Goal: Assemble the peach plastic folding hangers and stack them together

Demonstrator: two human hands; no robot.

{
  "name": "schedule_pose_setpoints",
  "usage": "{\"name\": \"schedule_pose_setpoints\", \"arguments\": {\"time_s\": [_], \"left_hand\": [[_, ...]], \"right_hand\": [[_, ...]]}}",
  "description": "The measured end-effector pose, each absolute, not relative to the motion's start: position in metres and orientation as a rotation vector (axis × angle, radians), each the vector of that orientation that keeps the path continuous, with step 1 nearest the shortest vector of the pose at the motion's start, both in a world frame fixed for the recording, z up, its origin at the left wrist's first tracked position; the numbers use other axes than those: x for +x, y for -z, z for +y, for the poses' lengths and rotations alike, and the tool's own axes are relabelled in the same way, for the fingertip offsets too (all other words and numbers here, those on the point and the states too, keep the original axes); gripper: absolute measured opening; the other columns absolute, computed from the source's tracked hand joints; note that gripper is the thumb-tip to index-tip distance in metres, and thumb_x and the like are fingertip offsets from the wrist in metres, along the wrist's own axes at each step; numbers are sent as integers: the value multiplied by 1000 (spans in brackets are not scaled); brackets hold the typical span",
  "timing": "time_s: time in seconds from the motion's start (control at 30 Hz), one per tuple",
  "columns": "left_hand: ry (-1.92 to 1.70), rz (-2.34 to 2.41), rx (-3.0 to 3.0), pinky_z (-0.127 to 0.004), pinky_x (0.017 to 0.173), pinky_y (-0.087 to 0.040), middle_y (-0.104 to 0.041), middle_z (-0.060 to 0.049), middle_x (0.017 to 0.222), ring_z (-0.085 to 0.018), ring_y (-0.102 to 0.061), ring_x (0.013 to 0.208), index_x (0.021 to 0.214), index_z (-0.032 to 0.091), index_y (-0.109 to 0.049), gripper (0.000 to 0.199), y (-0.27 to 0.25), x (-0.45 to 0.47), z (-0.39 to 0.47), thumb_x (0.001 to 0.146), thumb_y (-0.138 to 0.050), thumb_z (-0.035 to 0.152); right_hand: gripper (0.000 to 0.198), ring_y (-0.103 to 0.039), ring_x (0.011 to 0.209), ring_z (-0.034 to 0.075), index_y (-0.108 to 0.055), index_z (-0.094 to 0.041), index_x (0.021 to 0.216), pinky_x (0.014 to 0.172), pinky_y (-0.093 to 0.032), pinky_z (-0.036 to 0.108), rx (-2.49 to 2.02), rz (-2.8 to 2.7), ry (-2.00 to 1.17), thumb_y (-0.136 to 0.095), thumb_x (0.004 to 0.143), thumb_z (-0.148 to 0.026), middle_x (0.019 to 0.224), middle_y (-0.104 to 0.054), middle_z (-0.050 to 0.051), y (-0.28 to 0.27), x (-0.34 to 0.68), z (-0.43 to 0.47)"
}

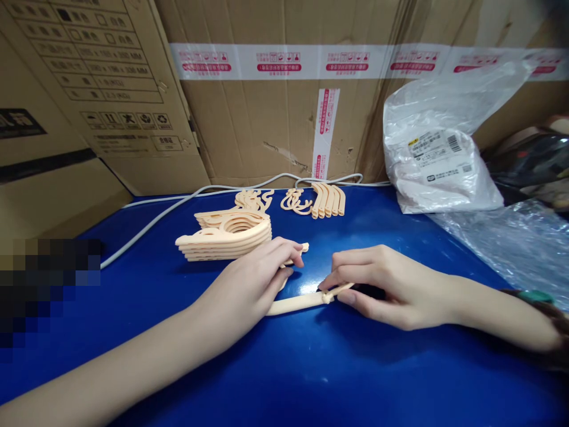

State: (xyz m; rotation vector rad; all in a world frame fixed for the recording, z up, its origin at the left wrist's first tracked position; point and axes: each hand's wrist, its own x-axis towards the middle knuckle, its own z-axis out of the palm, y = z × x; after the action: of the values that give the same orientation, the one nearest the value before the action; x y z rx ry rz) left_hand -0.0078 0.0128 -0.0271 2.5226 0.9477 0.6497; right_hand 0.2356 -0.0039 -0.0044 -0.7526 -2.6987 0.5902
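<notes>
My left hand [267,273] is closed around a cream plastic clothes hanger part [297,304], its palm hiding much of it. A long, slightly curved arm of this part sticks out to the right, low over the table, and a small end [304,247] shows past my fingertips. My right hand [377,287] pinches a thin cream piece at the arm's right end between thumb and fingers. Whether this is a separate piece or joined to the arm, I cannot tell. Just beyond my left hand lies a neat stack of cream hanger bodies [222,242].
Cream hooks [293,201], more small curved pieces [251,200] and a row of bent hanger arms [328,200] lie at the blue table's [284,379] back. A white cable [155,228] runs behind them. Cardboard boxes [267,118] stand behind; a white plastic bag [440,160] sits back right.
</notes>
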Motion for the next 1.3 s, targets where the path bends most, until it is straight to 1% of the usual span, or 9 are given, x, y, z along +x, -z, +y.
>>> {"name": "schedule_pose_setpoints", "arguments": {"time_s": [0.1, 0.23, 0.4, 0.53, 0.67, 0.87, 1.1, 1.23, 1.3], "left_hand": [[-653, 986, 2580, -35, 94, -46, -60, -6, 117, -20, -55, 115, 103, 22, -54, 21, 28, -7, 12, 95, -36, 13], [-688, 1042, 2611, -33, 91, -46, -61, -4, 114, -18, -58, 106, 109, 22, -52, 22, 20, -5, 6, 97, -35, 16], [-651, 1030, 2684, -36, 101, -40, -58, -6, 123, -21, -50, 120, 106, 21, -52, 17, 12, -2, -5, 96, -45, 33], [-522, 1022, 2709, -44, 108, -36, -52, -9, 132, -27, -39, 133, 98, 21, -51, 24, 14, -1, -10, 91, -53, 44], [-435, 986, 2730, -48, 110, -33, -47, -10, 139, -29, -30, 139, 95, 21, -49, 20, 14, -2, -10, 93, -50, 41], [-367, 899, 2768, -49, 112, -31, -46, -10, 142, -28, -28, 141, 88, 21, -50, 18, 15, -2, -7, 97, -43, 34], [-295, 871, 2760, -53, 112, -30, -42, -9, 147, -30, -25, 142, 91, 21, -52, 21, 16, -4, -6, 98, -40, 37], [-322, 893, 2751, -50, 111, -32, -48, -11, 140, -28, -30, 140, 90, 20, -48, 23, 14, -2, -5, 100, -36, 38], [-375, 909, 2721, -48, 110, -34, -53, -12, 133, -26, -36, 136, 90, 21, -45, 23, 13, -1, -6, 100, -35, 38]], "right_hand": [[27, -60, 81, 14, -64, -17, 107, 75, -45, 25, -758, -2645, -551, -39, 98, -25, 94, -63, 6, 5, 236, -3], [32, -60, 83, 17, -62, -16, 105, 74, -44, 27, -866, -2511, -348, -34, 101, -30, 96, -62, 9, 7, 238, 0], [34, -60, 80, 17, -63, -17, 104, 72, -43, 28, -1046, -2411, -243, -33, 101, -33, 92, -62, 7, 8, 239, 2], [35, -60, 79, 17, -63, -17, 105, 71, -43, 29, -1125, -2388, -229, -33, 101, -35, 89, -62, 6, 9, 238, 4], [34, -61, 83, 18, -64, -17, 104, 73, -44, 29, -1131, -2427, -246, -35, 100, -35, 93, -63, 7, 11, 238, 6], [38, -61, 84, 18, -63, -19, 115, 74, -47, 30, -1149, -2452, -235, -33, 101, -37, 95, -62, 7, 14, 238, 7], [37, -63, 91, 20, -60, -20, 123, 76, -48, 31, -1142, -2458, -215, -33, 101, -34, 102, -64, 8, 16, 239, 8], [35, -63, 94, 19, -60, -19, 119, 79, -46, 30, -1124, -2395, -284, -34, 101, -34, 104, -66, 7, 15, 237, 7], [34, -64, 90, 18, -61, -19, 115, 76, -46, 28, -1127, -2368, -322, -34, 101, -35, 100, -68, 6, 13, 236, 7]]}}
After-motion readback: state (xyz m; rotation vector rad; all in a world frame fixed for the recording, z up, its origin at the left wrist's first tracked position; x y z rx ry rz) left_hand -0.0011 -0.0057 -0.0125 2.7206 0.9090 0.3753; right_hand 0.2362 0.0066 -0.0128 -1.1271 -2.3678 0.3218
